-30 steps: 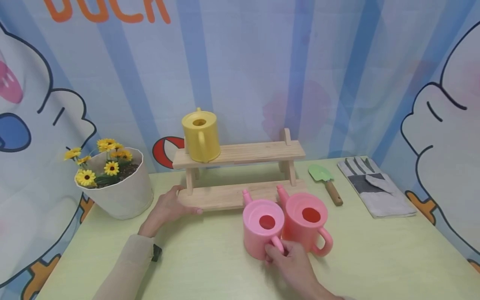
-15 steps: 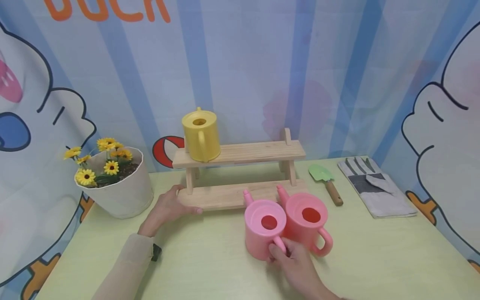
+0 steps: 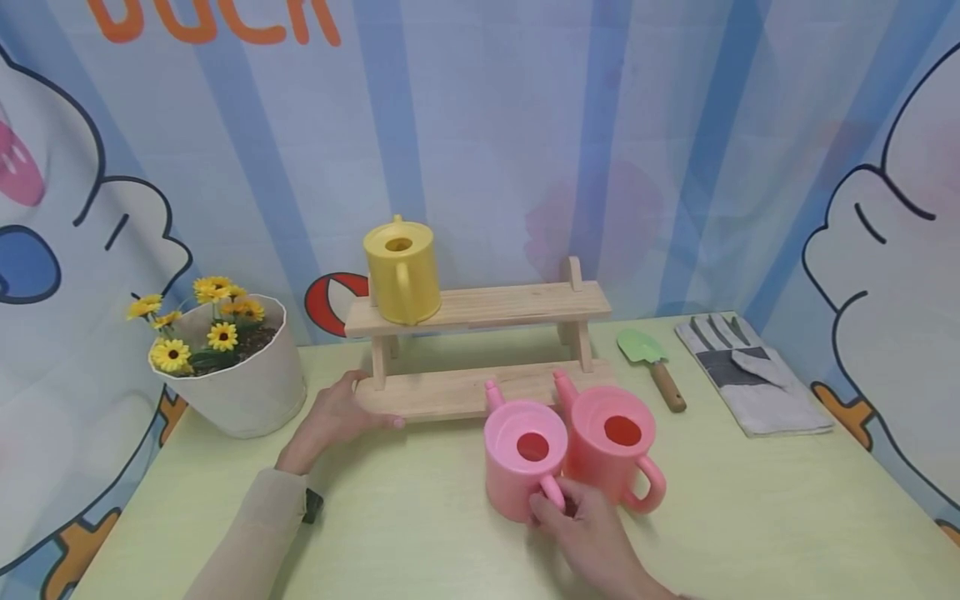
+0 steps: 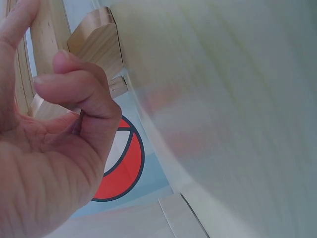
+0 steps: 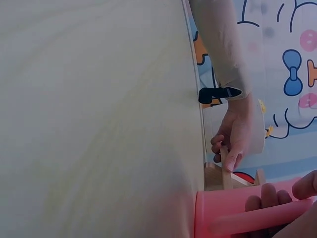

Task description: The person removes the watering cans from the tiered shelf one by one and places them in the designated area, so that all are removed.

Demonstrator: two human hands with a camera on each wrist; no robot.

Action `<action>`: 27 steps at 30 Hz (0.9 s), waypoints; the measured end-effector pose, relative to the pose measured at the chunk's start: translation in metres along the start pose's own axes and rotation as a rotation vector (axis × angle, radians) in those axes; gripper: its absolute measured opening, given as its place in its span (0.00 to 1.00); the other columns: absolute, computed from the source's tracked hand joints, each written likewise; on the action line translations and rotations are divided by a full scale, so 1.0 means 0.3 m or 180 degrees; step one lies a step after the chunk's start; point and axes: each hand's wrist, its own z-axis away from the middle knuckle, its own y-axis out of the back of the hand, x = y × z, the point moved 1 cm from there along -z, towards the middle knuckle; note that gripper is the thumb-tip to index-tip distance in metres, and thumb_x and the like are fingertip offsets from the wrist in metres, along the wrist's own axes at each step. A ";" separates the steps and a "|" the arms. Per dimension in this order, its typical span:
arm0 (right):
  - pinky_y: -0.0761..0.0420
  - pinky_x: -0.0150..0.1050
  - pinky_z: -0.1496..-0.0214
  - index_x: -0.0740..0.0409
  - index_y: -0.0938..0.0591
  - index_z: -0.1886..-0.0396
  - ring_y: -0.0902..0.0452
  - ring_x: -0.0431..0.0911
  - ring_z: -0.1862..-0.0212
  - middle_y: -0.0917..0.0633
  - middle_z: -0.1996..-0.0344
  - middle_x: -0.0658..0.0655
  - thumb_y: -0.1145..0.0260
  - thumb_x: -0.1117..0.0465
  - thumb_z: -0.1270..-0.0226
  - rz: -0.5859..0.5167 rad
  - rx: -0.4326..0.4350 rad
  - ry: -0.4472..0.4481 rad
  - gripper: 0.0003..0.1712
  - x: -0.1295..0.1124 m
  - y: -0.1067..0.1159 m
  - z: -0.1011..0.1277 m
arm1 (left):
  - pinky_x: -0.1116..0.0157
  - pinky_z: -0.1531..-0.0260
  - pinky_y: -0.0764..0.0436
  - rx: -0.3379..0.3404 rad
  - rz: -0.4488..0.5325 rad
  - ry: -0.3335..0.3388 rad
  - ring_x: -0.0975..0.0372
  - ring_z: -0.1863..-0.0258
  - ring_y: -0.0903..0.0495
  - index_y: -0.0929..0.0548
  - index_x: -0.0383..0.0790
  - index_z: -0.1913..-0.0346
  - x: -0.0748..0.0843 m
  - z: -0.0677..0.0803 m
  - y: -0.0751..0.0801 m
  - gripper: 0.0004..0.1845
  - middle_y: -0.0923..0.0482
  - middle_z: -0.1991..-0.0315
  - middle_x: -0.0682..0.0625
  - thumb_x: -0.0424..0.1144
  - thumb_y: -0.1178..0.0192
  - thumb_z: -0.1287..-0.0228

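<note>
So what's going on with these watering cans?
The fingers of a person's right hand hold the lighter pink watering can's handle in front of the wooden stand. The left hand grips the lower shelf's left end. The yellow can is on the top shelf; the darker pink can is beside the lighter one.

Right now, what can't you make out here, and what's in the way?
Head view: most of the spout of the yellow can, behind its body.
Head view: the front right of the lower board, behind the light pink can and darker pink can.
Head view: tops of the orange letters, cut off by the upper edge.
Left wrist view: reddish patches on the tabletop, too blurred to identify.
</note>
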 end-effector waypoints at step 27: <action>0.18 0.50 0.34 0.48 0.15 0.40 0.21 0.47 0.42 0.12 0.45 0.49 0.21 0.51 0.30 0.0720 0.0574 0.0252 0.22 -0.146 0.097 0.087 | 0.45 0.40 0.20 0.0026 0.0053 -0.0049 0.44 0.39 0.20 0.36 0.30 0.19 0.000 0.001 0.000 0.64 0.22 0.30 0.29 0.62 0.15 0.51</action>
